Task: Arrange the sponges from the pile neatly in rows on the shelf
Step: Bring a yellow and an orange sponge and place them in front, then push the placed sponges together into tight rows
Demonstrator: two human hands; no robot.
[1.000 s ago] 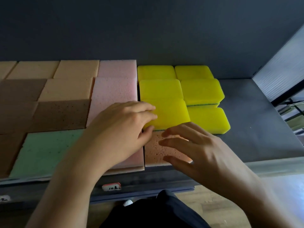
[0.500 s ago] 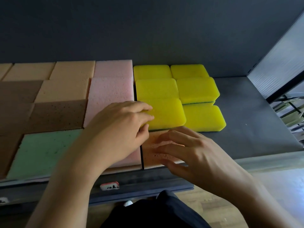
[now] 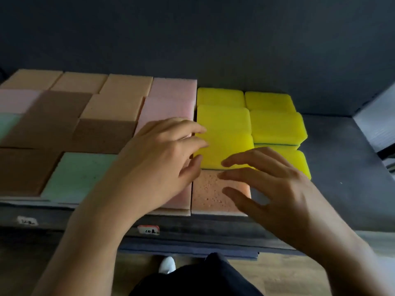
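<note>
Left hand (image 3: 158,161) lies flat, fingers straight and a little spread, palm over the front pink sponge (image 3: 180,199), fingertips reaching the left edge of the nearest yellow sponge (image 3: 226,150). At its three o'clock, the right hand (image 3: 282,189) is fanned wide and holds nothing. Its fingers are spread above the orange sponge (image 3: 210,195); whether the tips touch it, I cannot tell. That orange sponge sits at the front edge of the shelf (image 3: 342,159), tight against the front pink sponge at its nine o'clock and the yellow one at its twelve. More yellow sponges (image 3: 275,124) run back in two columns toward twelve o'clock. Further pink sponges (image 3: 173,97) line up just beside them. Out toward nine o'clock come a green sponge (image 3: 79,174), brown sponges (image 3: 102,135) and tan sponges (image 3: 126,86), packed edge to edge. At six o'clock, a price tag (image 3: 148,229) is on the shelf lip.
</note>
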